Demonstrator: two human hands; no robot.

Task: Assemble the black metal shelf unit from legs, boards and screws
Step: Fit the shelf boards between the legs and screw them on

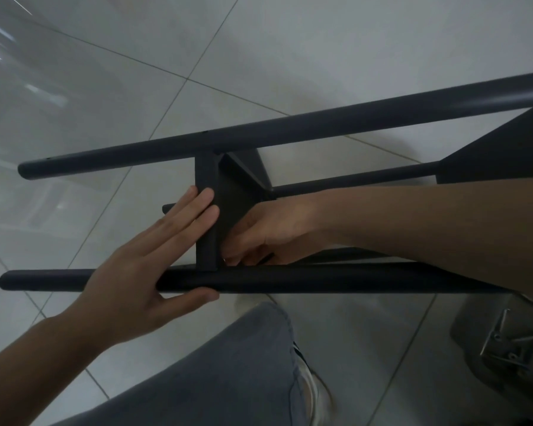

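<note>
No readable text, label, brand or number anywhere in view

The black shelf frame point(290, 130) lies on its side on the tiled floor point(320, 41). Its near leg point(290, 282) runs across the view, and a shelf board point(208, 210) stands on edge between this leg and the far leg. The left hand point(142, 272) lies flat over the near leg, its straight fingers point(197, 210) pressing against the board's edge. The right hand point(268, 232) is just behind the board, curled around a small dark tool point(266, 259), near the leg. A grey trouser knee point(228, 364) is below the near leg.
</note>
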